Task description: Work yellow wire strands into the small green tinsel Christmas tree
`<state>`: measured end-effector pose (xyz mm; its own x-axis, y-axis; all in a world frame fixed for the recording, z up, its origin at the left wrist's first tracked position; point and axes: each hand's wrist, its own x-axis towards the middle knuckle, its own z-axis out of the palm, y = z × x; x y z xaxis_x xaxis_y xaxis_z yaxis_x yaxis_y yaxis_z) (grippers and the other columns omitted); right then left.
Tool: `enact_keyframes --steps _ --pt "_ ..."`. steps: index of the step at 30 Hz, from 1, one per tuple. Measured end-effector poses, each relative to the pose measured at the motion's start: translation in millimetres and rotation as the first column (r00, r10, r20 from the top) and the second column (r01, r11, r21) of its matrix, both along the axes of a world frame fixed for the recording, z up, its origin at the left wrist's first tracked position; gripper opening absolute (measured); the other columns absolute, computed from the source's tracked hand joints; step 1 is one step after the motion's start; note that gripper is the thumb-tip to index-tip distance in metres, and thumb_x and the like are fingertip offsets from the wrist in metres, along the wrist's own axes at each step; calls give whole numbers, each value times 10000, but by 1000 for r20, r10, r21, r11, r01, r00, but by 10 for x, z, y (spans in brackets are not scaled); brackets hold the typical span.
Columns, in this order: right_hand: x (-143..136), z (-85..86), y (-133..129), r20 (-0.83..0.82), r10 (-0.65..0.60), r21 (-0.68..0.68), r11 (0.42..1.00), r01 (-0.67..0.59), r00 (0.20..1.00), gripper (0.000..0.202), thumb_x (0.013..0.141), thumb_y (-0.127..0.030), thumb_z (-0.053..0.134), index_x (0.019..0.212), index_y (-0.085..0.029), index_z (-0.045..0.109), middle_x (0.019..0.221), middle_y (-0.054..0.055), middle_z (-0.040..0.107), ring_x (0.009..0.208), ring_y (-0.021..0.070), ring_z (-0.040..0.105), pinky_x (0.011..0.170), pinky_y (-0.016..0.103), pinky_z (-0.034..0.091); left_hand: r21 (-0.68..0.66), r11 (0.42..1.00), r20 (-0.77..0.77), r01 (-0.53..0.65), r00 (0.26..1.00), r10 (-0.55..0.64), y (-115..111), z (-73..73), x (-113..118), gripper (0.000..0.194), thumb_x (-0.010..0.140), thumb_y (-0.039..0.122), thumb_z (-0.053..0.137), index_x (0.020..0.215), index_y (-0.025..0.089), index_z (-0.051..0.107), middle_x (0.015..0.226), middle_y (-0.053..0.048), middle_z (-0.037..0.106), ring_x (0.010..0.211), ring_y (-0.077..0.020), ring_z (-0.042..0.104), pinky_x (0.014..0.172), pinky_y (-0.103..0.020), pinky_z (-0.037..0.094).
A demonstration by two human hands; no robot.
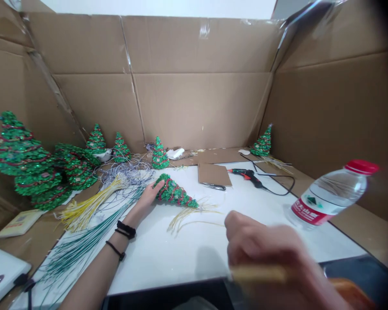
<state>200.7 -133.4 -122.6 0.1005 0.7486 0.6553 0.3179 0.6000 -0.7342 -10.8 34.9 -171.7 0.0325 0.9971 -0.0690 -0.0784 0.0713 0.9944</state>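
Observation:
My left hand, with black bands on its wrist, grips the base of a small green tinsel tree with red garland. The tree lies on its side over the white board, its tip pointing right. Thin yellow strands spread on the board by the tip. Close to the camera on the right, my right hand is raised and blurred, its fingers curled closed. A blurred yellowish strip shows at its lower side; what the fingers hold cannot be made out.
More tinsel trees stand at the left and back. Yellow strands, green strands and tangled wire lie left. Cardboard, scissors and a corded glue gun lie behind. A water bottle is at right.

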Motion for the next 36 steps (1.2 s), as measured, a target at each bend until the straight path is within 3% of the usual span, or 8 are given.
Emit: enact_keyframes --steps 1,4,7,10,15,29,33,36 --pt "-44 32 170 -75 -22 7 1000 23 997 682 922 -494 4 601 -227 543 450 14 438 354 135 388 349 282 326 4 1000 19 6 1000 -7 -15 14 11 451 647 511 685 906 143 655 856 -77 721 741 -202 658 704 -305 495" --pt "-152 62 632 -136 18 -78 997 -29 991 502 929 -467 274 611 -198 553 430 -14 442 356 113 405 365 239 316 25 1000 49 12 999 -13 -38 24 26 411 655 494 688 883 153 662 876 -71 722 769 -200 661 722 -304 498" --pt "-224 1 964 55 107 -106 989 -101 993 436 910 -440 372 617 -187 571 543 7 558 476 119 506 481 229 383 41 999 51 6 999 -9 -25 -24 23 406 671 494 676 885 149 664 860 -69 721 759 -197 659 723 -304 496" --pt "-289 -91 1162 262 137 -47 991 -129 955 376 915 -391 388 673 -192 596 614 13 600 578 132 545 579 230 392 63 998 75 20 997 -24 17 -114 12 415 693 500 657 907 144 660 841 -71 716 738 -194 655 709 -303 492" --pt "-365 -160 1259 382 128 -14 991 -133 915 349 925 -356 374 699 -202 592 631 16 598 604 138 535 596 230 367 125 992 56 17 998 -24 81 -222 1 415 714 496 640 931 143 654 830 -63 701 701 -171 635 655 -269 473" --pt "-425 -159 1347 559 63 80 988 -130 827 375 920 -331 387 579 -192 456 554 -9 486 530 113 433 534 220 283 317 948 -200 21 979 45 47 -213 -7 431 736 488 611 964 126 660 864 -62 679 763 -183 593 692 -270 445" --pt "-480 -100 1492 569 178 7 975 -221 803 398 924 -327 352 556 -188 414 508 -29 444 477 97 381 509 220 255 402 915 -279 -38 946 162 54 -223 -17 351 744 469 612 866 140 626 831 -40 647 771 -175 574 713 -268 430" --pt "-524 -60 1608 506 238 -75 970 -233 829 427 924 -352 324 545 -184 427 470 -33 432 454 94 382 501 222 258 402 915 -264 -43 951 161 55 -236 -14 335 745 464 614 849 147 597 829 -36 635 774 -175 573 716 -269 433"
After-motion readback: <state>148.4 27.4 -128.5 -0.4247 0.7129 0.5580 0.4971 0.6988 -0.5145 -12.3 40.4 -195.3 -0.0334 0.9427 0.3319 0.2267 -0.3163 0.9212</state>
